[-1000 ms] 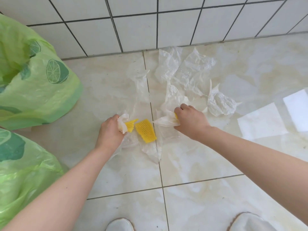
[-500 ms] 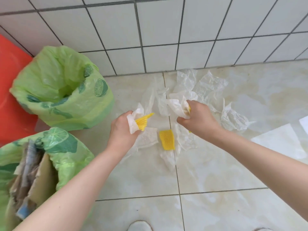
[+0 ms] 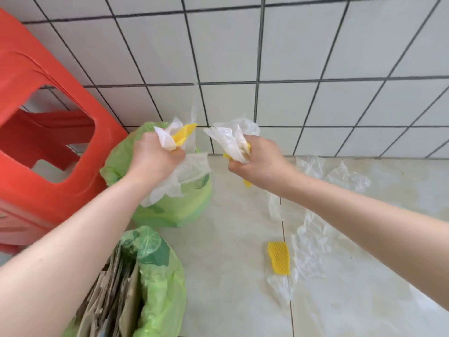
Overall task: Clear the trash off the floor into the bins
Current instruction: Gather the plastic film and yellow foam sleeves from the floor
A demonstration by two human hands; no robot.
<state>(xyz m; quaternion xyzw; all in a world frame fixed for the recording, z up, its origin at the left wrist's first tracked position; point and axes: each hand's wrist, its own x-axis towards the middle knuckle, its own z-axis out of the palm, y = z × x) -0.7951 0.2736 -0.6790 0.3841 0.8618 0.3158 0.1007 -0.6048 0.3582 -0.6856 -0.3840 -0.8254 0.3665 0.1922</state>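
Observation:
My left hand (image 3: 155, 155) grips a wad of clear plastic wrap (image 3: 184, 173) with a yellow foam net sticking out, raised over the far green-lined bin (image 3: 184, 207). My right hand (image 3: 257, 159) grips a second bunch of clear plastic (image 3: 228, 139) with yellow foam in it, held in the air just right of that bin. A near green-lined bin (image 3: 158, 276) at bottom left holds brown cardboard. On the floor lie a yellow foam net (image 3: 279, 257) and several clear plastic pieces (image 3: 308, 242).
A red plastic stool (image 3: 36, 132) stands at the left against the white tiled wall (image 3: 315, 57). More crumpled clear plastic (image 3: 345, 176) lies by the wall base on the right. The floor is pale marbled tile.
Both hands have lifted their wads of plastic and foam off the floor and swung left toward the far bin. The view has turned left, bringing the red stool and both bins in.

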